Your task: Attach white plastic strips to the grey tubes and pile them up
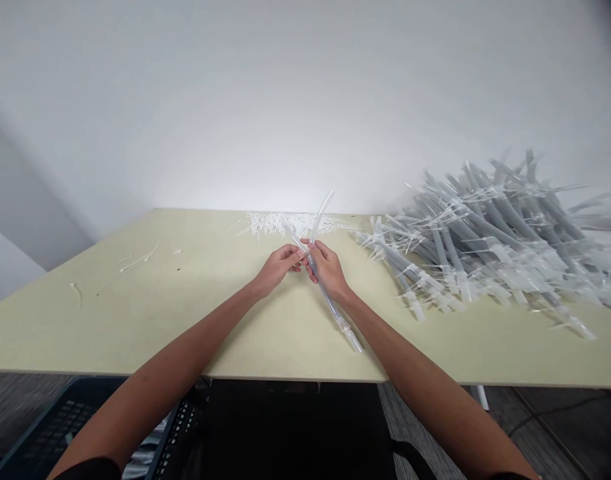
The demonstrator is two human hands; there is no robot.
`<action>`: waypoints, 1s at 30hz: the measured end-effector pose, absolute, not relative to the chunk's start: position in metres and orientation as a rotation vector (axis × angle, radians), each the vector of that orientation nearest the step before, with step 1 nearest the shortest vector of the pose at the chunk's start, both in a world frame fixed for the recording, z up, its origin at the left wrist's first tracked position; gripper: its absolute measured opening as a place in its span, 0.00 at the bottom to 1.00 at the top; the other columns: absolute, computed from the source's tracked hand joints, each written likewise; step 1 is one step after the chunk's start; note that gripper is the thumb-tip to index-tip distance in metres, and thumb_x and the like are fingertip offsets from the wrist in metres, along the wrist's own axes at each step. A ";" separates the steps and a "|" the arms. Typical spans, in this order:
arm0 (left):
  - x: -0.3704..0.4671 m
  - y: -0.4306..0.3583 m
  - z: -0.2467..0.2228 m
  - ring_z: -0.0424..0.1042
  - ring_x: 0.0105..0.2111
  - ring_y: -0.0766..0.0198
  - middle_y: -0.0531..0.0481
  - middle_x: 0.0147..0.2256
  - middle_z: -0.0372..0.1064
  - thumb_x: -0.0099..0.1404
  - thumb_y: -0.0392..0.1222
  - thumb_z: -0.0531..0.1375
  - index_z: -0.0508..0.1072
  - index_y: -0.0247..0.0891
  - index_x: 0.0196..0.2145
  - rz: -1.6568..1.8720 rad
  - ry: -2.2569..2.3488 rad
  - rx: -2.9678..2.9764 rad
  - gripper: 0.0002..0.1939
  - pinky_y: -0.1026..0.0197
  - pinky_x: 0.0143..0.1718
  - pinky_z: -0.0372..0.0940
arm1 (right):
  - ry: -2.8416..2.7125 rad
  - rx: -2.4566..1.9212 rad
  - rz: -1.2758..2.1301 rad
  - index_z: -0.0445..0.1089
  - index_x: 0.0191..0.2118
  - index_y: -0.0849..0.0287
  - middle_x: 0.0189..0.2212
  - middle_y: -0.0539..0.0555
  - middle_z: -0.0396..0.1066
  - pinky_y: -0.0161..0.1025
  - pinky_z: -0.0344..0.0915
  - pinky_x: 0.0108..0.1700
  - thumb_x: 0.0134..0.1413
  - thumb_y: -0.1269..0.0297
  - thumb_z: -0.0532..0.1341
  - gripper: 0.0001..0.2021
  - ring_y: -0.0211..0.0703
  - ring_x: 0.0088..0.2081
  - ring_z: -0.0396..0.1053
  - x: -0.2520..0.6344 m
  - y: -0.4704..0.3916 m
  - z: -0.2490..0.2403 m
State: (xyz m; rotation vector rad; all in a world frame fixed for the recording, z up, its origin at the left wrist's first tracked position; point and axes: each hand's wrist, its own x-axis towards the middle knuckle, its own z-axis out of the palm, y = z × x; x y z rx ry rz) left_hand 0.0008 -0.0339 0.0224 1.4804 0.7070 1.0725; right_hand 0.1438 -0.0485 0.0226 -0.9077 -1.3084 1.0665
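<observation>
A grey tube assembly [329, 301] with clear tube ends slants across the middle of the table, its lower end toward the front edge. My right hand [326, 268] is wrapped round its upper part, where two clear tubes fork upward. Close against it on the left, my left hand [284, 264] has its fingers pinched together at the fork; what lies between those fingertips is too small to make out. Just beyond both hands is a scattered heap of white zip ties [271, 223].
A large pile of similar grey tube assemblies [505, 227] covers the right of the table [225, 353]. Some loose zip ties [140, 259] lie on the left. Below the front edge at left stands a dark basket [60, 420]. A pale wall rises behind.
</observation>
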 end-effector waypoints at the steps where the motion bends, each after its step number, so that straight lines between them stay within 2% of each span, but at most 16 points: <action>1: 0.002 -0.035 0.023 0.66 0.33 0.65 0.49 0.32 0.66 0.58 0.51 0.57 0.65 0.36 0.32 1.090 0.690 1.486 0.14 0.57 0.40 0.61 | -1.316 -0.900 1.074 0.66 0.46 0.56 0.22 0.47 0.63 0.29 0.52 0.13 0.52 0.50 0.55 0.19 0.30 0.15 0.56 0.143 -0.049 0.023; 10: 0.009 -0.036 0.017 0.67 0.31 0.68 0.52 0.29 0.65 0.60 0.49 0.57 0.64 0.36 0.32 1.221 0.651 1.478 0.12 0.59 0.41 0.61 | -1.204 -0.776 1.212 0.66 0.46 0.60 0.21 0.48 0.64 0.29 0.51 0.14 0.53 0.52 0.54 0.20 0.30 0.15 0.55 0.141 -0.047 0.021; 15: 0.006 -0.031 0.011 0.66 0.30 0.67 0.49 0.31 0.66 0.61 0.54 0.54 0.65 0.35 0.33 1.111 0.693 1.529 0.17 0.60 0.36 0.62 | -1.116 -0.714 1.362 0.68 0.41 0.62 0.20 0.48 0.64 0.29 0.48 0.14 0.51 0.52 0.57 0.18 0.28 0.14 0.53 0.143 -0.046 0.023; 19: 0.001 -0.031 0.010 0.62 0.25 0.68 0.50 0.24 0.62 0.64 0.56 0.48 0.66 0.34 0.27 0.982 0.701 1.630 0.22 0.62 0.32 0.60 | -1.107 -0.720 1.465 0.70 0.37 0.63 0.20 0.48 0.63 0.29 0.46 0.13 0.48 0.53 0.60 0.17 0.27 0.15 0.53 0.147 -0.044 0.025; 24: 0.001 -0.037 0.013 0.57 0.20 0.69 0.54 0.18 0.57 0.64 0.57 0.47 0.63 0.36 0.22 1.010 0.892 1.769 0.23 0.64 0.26 0.55 | -1.170 -0.783 1.329 0.70 0.36 0.62 0.21 0.47 0.62 0.29 0.46 0.13 0.43 0.54 0.63 0.17 0.27 0.16 0.53 0.148 -0.043 0.021; 30: 0.006 -0.041 0.013 0.60 0.20 0.68 0.55 0.17 0.57 0.64 0.56 0.46 0.60 0.37 0.21 1.026 0.980 1.786 0.22 0.63 0.26 0.55 | -1.287 -0.871 1.132 0.68 0.34 0.59 0.21 0.47 0.62 0.29 0.49 0.13 0.45 0.51 0.61 0.16 0.29 0.16 0.54 0.146 -0.040 0.013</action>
